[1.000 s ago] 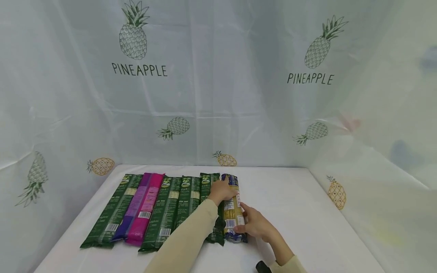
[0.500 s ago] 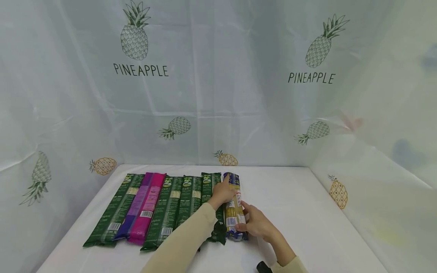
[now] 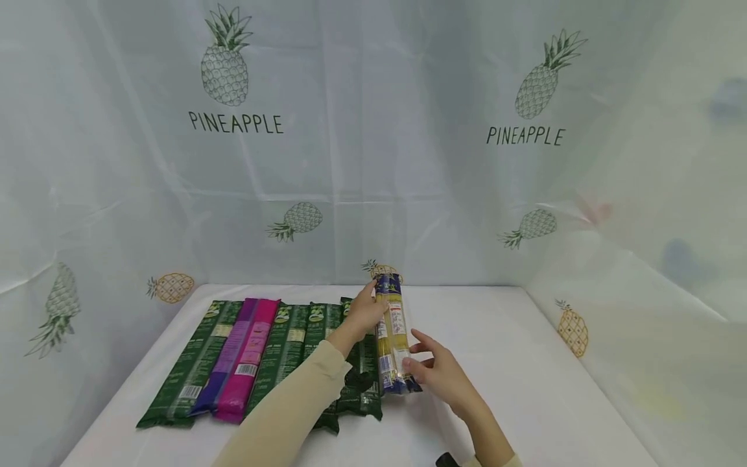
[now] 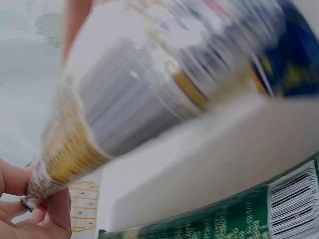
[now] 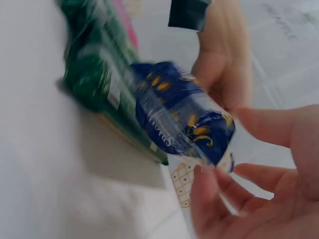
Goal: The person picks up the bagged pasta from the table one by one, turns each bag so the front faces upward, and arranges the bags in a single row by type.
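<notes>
A blue-and-gold pack of spaghetti [image 3: 392, 331] is off the table, its far end tipped up. My left hand [image 3: 366, 310] grips the far half from the left; in the left wrist view its fingers [image 4: 37, 209] pinch around the pack's far end. My right hand [image 3: 440, 373] is at the near end, thumb over the pack's right edge. The right wrist view has thumb and fingers [image 5: 214, 191] on either side of the blue end. Just left lies a green pack [image 3: 363, 383], partly hidden by my left arm.
More green packs [image 3: 195, 360] and a purple-and-pink pack [image 3: 245, 360] lie in a row on the left half of the white table [image 3: 496, 363]. A pineapple-print curtain [image 3: 391, 130] hangs behind and around the table.
Both hands have raised the spaghetti pack from the table, its far end now overlapping the curtain. The left hand has shifted slightly up and left. The other packs stay put.
</notes>
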`<state>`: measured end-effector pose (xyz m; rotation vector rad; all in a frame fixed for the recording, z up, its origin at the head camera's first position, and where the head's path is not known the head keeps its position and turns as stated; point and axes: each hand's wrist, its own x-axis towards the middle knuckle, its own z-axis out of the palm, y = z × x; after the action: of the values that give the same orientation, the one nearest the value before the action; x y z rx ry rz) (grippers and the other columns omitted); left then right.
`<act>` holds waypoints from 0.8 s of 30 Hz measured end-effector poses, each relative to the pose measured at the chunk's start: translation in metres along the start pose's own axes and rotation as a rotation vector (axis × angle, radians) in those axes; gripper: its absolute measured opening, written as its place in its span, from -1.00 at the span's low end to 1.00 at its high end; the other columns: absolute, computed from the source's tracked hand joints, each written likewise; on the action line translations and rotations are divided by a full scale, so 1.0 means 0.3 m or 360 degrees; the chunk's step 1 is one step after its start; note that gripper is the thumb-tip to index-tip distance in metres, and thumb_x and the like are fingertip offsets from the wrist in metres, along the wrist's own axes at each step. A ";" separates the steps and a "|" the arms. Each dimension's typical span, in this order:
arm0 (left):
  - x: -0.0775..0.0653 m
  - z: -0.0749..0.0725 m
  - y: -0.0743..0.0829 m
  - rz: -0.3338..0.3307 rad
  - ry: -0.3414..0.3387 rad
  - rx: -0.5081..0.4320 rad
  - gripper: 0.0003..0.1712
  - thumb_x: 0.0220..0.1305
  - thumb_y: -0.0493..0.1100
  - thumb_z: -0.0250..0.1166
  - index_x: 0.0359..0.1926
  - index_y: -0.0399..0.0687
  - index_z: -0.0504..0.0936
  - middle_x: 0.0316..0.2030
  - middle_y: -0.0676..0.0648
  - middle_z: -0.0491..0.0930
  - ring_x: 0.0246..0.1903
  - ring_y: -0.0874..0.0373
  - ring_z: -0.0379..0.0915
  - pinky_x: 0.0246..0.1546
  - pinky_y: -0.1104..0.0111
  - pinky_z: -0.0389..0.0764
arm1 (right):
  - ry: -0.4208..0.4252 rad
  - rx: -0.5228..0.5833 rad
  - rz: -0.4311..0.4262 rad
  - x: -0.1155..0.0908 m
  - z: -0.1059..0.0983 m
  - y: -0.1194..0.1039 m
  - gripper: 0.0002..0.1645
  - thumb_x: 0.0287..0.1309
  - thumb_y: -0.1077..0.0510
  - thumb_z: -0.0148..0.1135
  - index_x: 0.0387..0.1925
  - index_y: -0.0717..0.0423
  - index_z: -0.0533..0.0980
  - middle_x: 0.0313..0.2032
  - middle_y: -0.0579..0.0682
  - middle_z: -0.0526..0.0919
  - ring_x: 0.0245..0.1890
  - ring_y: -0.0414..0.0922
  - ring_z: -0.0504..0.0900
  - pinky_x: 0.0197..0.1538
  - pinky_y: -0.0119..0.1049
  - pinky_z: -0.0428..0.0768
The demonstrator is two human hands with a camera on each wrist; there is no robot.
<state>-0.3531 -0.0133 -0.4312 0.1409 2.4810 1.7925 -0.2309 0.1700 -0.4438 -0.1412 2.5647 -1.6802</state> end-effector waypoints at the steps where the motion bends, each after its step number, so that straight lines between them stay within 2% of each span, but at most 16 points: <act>1: -0.003 -0.012 0.008 -0.0004 -0.0009 -0.0038 -0.17 0.59 -0.19 0.19 0.72 0.03 0.04 0.47 -0.37 0.36 0.36 -0.33 0.43 0.20 -0.19 0.56 | 0.0017 0.0060 0.0025 -0.006 0.002 -0.002 -0.10 0.40 -0.05 0.42 0.62 0.05 0.28 0.24 0.17 0.55 0.00 0.00 0.68 -0.01 -0.01 0.74; 4: -0.010 -0.040 0.026 -0.0023 -0.0027 -0.0138 -0.16 0.60 -0.20 0.20 0.73 0.06 0.03 0.37 -0.36 0.45 0.25 -0.30 0.51 0.20 -0.20 0.56 | -0.0036 0.0271 0.0101 -0.018 0.010 0.003 -0.10 0.53 -0.14 0.24 0.69 -0.01 0.13 0.37 0.25 0.45 0.15 0.03 0.66 0.13 0.06 0.70; 8: -0.018 -0.056 0.027 -0.0057 -0.0057 -0.0267 -0.16 0.60 -0.22 0.20 0.73 0.09 0.03 0.27 -0.34 0.51 0.15 -0.24 0.57 0.19 -0.17 0.56 | -0.0314 0.0769 0.0185 -0.020 0.027 0.024 -0.01 0.61 -0.18 0.09 0.75 -0.15 -0.20 0.53 0.37 0.25 0.22 0.09 0.66 0.21 0.17 0.66; 11: -0.022 -0.055 0.016 -0.0070 -0.0088 -0.0314 -0.17 0.61 -0.21 0.19 0.73 0.10 0.04 0.31 -0.34 0.50 0.17 -0.25 0.56 0.19 -0.17 0.55 | -0.0479 0.1034 0.0195 -0.012 0.041 0.039 0.02 0.63 -0.13 0.08 0.75 -0.25 -0.32 0.55 0.37 0.23 0.25 0.09 0.65 0.25 0.25 0.61; 14: -0.026 -0.051 0.000 -0.0078 -0.0113 -0.0325 -0.18 0.62 -0.21 0.17 0.73 0.11 0.04 0.38 -0.34 0.45 0.25 -0.27 0.52 0.23 -0.19 0.52 | -0.0513 0.1075 0.0173 -0.003 0.059 0.052 0.04 0.61 -0.07 0.12 0.74 -0.29 -0.32 0.55 0.34 0.24 0.28 0.05 0.63 0.25 0.17 0.62; 19: -0.031 -0.044 -0.021 -0.0067 -0.0125 -0.0309 -0.19 0.63 -0.24 0.13 0.73 0.06 0.01 0.37 -0.35 0.47 0.24 -0.27 0.53 0.23 -0.19 0.52 | -0.0439 0.1007 0.0132 0.002 0.084 0.064 0.06 0.55 0.05 0.18 0.75 -0.30 -0.25 0.54 0.37 0.23 0.21 0.02 0.62 0.16 -0.10 0.65; 24: -0.033 -0.049 -0.020 -0.0029 -0.0145 -0.0184 -0.19 0.64 -0.19 0.14 0.73 0.02 -0.01 0.36 -0.35 0.48 0.22 -0.25 0.55 0.19 -0.16 0.57 | -0.0348 0.1012 0.0100 0.002 0.096 0.064 0.08 0.52 0.13 0.22 0.75 -0.25 -0.22 0.49 0.38 0.28 0.16 0.01 0.64 0.10 -0.13 0.70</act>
<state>-0.3453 -0.0301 -0.4321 0.1880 2.3036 1.8723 -0.2292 0.1515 -0.4729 -0.1868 1.7616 -2.2076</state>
